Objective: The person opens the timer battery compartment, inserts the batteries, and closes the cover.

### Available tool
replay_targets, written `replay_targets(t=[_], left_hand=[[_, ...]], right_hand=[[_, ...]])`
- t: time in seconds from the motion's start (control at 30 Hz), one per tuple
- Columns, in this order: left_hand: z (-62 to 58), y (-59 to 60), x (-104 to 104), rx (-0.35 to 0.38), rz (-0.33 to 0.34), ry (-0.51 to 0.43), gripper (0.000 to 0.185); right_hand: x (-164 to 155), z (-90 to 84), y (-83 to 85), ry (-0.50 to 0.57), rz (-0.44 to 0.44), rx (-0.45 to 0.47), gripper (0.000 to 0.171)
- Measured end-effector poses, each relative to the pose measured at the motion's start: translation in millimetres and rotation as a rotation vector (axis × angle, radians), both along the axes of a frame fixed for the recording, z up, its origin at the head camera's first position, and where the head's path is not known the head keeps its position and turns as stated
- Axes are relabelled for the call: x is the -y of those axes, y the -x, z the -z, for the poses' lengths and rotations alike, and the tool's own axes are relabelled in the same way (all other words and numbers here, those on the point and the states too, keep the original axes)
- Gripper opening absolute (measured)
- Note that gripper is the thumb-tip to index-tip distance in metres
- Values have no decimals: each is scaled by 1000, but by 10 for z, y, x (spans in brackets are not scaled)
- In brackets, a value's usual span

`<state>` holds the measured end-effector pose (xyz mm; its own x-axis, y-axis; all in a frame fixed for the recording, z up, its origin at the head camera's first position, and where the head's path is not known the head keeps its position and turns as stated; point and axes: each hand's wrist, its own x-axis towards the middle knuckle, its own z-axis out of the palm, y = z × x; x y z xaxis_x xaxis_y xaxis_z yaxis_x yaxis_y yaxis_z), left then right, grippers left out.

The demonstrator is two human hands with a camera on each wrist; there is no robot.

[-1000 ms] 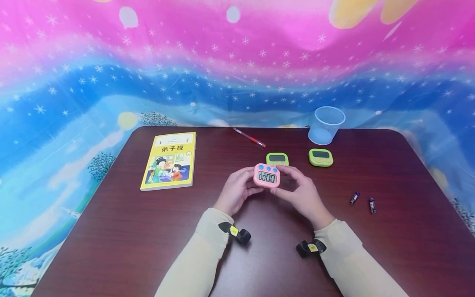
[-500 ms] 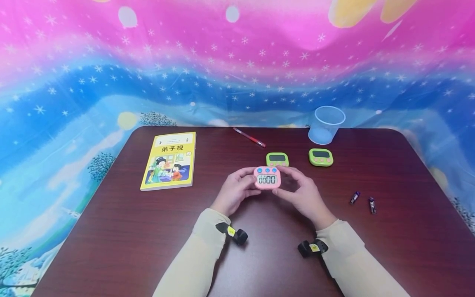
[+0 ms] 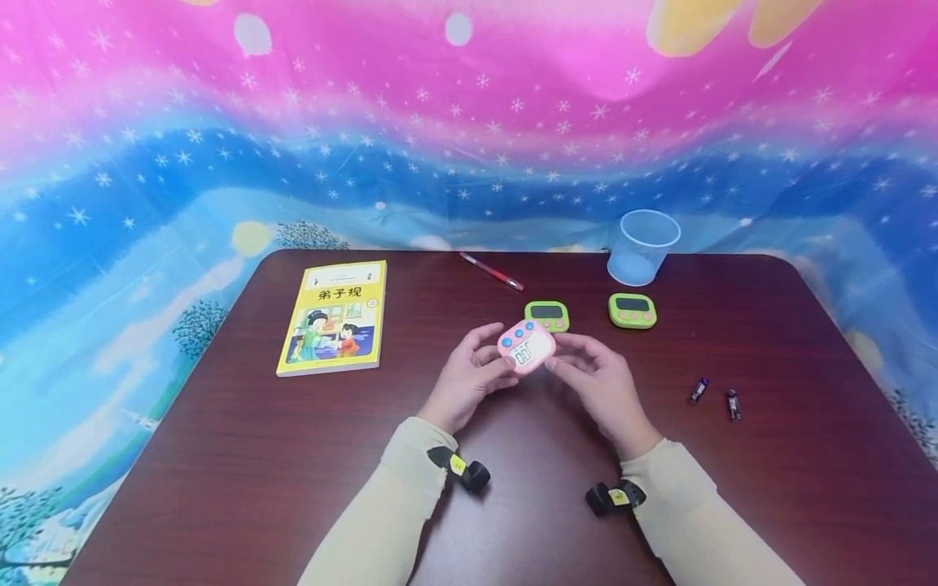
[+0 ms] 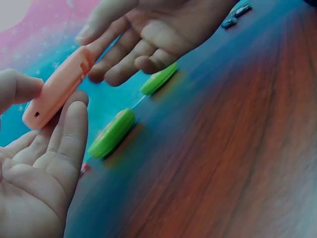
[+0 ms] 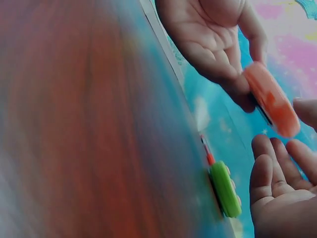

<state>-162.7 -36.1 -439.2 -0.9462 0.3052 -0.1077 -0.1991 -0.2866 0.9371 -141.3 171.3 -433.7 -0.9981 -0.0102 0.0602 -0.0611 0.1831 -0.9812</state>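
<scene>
The left hand [image 3: 469,376] pinches a pink digital kitchen timer [image 3: 528,347] between thumb and fingers, holding it tilted above the dark wooden table [image 3: 293,456], its screen and three blue buttons facing the head camera. The right hand [image 3: 602,389] is at the timer's other end, fingers loosely extended and spread rather than wrapped around it; whether its fingertips touch the casing is hard to tell. Just beyond the timer lies a green timer [image 3: 547,311], partly hidden; a second green timer [image 3: 633,312] sits to its right, near a clear plastic cup [image 3: 643,252]. Two small batteries [image 3: 699,391] lie right of the right hand. A red pen [image 3: 493,272] and a yellow book [image 3: 333,317] rest farther left.
</scene>
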Motion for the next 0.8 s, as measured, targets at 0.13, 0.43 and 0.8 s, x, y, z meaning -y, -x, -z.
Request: replay_targets(t=[0.13,0.43,0.8], left_hand=[[-6,-40,-68,2,-3,-20,73],[-28,-144,-179,-65,13,28,69],[-88,-134,-86,-80,42,134,49]], right_hand=[[100,-7,-30,196,43,69,43],[180,-5,-69,370,78,135,40],[105,-28,-45,378,24,132,34]])
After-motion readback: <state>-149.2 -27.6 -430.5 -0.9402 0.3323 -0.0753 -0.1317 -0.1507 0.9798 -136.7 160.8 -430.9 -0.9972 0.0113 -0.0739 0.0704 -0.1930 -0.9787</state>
